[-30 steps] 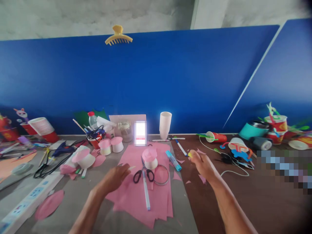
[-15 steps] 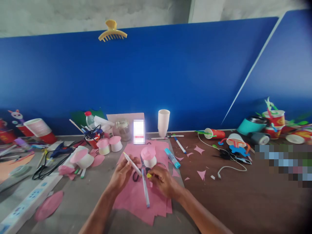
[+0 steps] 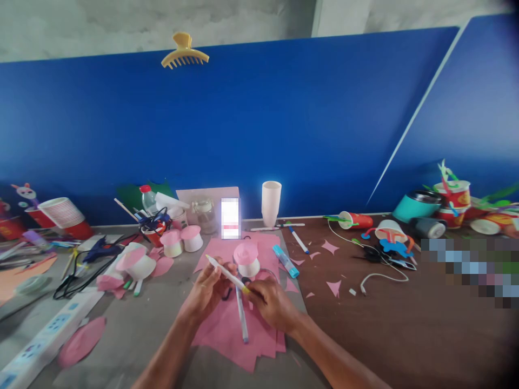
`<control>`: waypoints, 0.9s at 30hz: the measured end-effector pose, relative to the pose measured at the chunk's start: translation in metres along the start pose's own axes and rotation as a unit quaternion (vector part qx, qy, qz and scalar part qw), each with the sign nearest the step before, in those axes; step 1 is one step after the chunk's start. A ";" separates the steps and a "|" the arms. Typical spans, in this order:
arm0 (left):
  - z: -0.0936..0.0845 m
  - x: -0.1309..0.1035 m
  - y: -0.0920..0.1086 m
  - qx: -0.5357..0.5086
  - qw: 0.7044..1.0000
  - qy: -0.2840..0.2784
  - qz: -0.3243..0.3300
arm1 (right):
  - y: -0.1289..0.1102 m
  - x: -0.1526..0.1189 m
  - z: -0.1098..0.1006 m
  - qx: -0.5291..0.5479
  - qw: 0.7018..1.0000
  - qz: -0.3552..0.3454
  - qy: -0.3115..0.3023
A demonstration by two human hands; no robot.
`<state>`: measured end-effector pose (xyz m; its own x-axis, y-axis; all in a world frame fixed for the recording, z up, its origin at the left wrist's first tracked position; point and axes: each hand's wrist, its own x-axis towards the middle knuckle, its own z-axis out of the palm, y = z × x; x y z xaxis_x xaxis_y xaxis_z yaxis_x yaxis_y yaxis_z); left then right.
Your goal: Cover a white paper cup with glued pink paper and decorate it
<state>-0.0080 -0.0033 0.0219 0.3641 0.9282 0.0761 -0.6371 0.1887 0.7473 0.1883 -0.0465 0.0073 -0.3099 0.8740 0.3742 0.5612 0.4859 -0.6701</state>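
Observation:
A white marker (image 3: 227, 273) slants above the pink paper sheets (image 3: 231, 343), with my left hand (image 3: 208, 289) closed round its barrel. At its lower right end, my right hand (image 3: 272, 303) pinches the yellow cap (image 3: 245, 290), which touches the marker. Below them a second pale marker (image 3: 242, 319) with a bluish end lies on the paper. Just behind my hands stands a small white cup with a pink paper top (image 3: 246, 256). Scissors, partly hidden by my hands, lie beside the cup.
A stack of white cups (image 3: 271, 202) stands by the blue partition (image 3: 251, 119). A light-blue marker (image 3: 286, 261) and pink scraps (image 3: 333, 288) lie to the right. On the left are a power strip (image 3: 48, 329), pink-topped cups (image 3: 191, 239) and a cup of tools (image 3: 154, 235).
My right hand has brought the yellow cap up against the end of the white marker; earlier they were apart. The view has shifted slightly.

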 end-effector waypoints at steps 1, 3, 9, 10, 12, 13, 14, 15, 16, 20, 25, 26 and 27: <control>0.000 0.000 -0.001 0.002 1.000 -0.001 -0.003 | 0.001 0.000 0.001 -0.004 1.000 -0.003 0.005; -0.001 -0.001 -0.002 0.013 1.000 -0.001 -0.004 | 0.002 -0.001 0.002 -0.012 1.000 -0.006 0.019; 0.001 -0.001 -0.002 0.043 0.999 0.002 0.013 | 0.003 -0.003 0.003 -0.024 0.999 -0.016 0.028; 0.001 -0.001 -0.002 0.048 0.999 0.001 0.016 | 0.003 -0.004 0.003 -0.025 0.999 -0.020 0.025; 0.002 -0.002 -0.004 0.063 0.998 0.004 0.021 | 0.004 -0.005 0.004 -0.030 0.999 -0.028 0.025; 0.002 -0.002 -0.006 0.073 0.997 0.007 0.023 | 0.004 -0.006 0.004 -0.035 0.998 -0.033 0.029; 0.002 -0.003 -0.007 0.086 0.996 0.011 0.025 | 0.005 -0.006 0.005 -0.042 0.998 -0.038 0.033; 0.002 -0.003 -0.009 0.099 0.995 0.015 0.027 | 0.005 -0.007 0.006 -0.048 0.997 -0.044 0.037; 0.002 -0.004 -0.011 0.112 0.993 0.018 0.030 | 0.006 -0.007 0.007 -0.055 0.996 -0.050 0.040; 0.004 -0.008 -0.018 0.132 0.990 0.027 0.041 | 0.011 -0.007 0.012 -0.069 0.993 -0.069 0.059; 0.008 -0.007 -0.016 0.078 0.996 0.024 0.032 | 0.003 -0.006 0.010 -0.054 0.994 -0.063 0.076; 0.007 -0.006 -0.014 0.056 0.998 0.026 0.023 | 0.000 -0.006 0.008 -0.045 0.994 -0.062 0.074; 0.007 -0.005 -0.012 0.035 0.999 0.028 0.015 | -0.003 -0.006 0.006 -0.037 0.994 -0.068 0.075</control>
<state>0.0020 -0.0123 0.0171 0.3068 0.9497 0.0633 -0.5969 0.1402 0.7899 0.1837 -0.0534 0.0030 -0.2717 0.7880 0.5525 0.5785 0.5925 -0.5606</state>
